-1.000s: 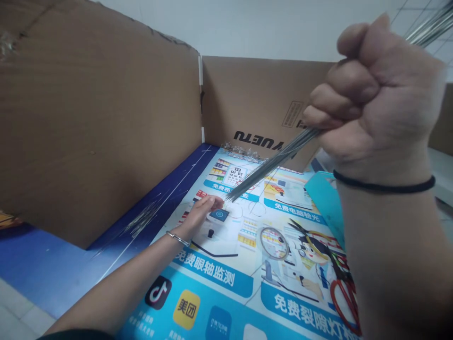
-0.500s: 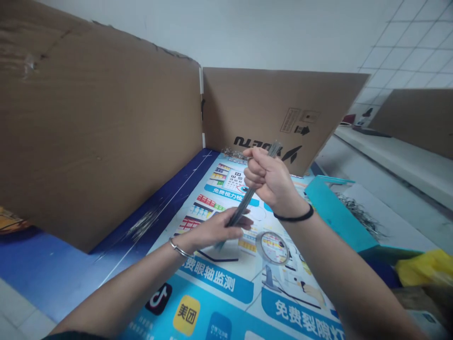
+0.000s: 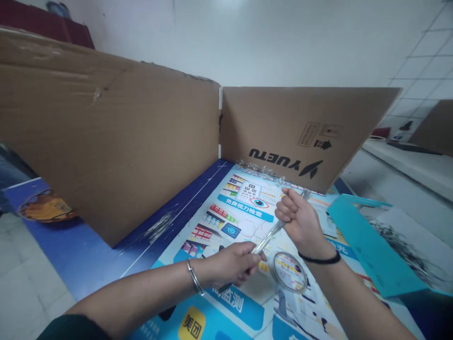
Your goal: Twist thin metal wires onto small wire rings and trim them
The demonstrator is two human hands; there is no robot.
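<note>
A bundle of thin, shiny silvery strands (image 3: 267,239) stretches slantwise between my two hands, above the printed sheet. My left hand (image 3: 239,264) is closed round its lower part, and the lower end pokes out beneath the fist. Higher up, my right hand (image 3: 299,217) grips the bundle near its top end, fingers curled in. A translucent ring that looks like a roll of tape (image 3: 275,271) lies on the printed sheet (image 3: 256,226) below my right wrist.
Two cardboard panels (image 3: 159,137) stand upright and meet in a corner. Loose silvery strands (image 3: 159,229) lie on the dark blue strip at left. Clear scraps (image 3: 262,169) line the back panel's foot. A turquoise box (image 3: 375,250) at right holds a tangle of dark strands (image 3: 399,241).
My left hand has closed round the bundle, where before its fingers were looser. The bundle now lies at a flatter slant, and both hands sit lower in the picture. The view has shifted.
</note>
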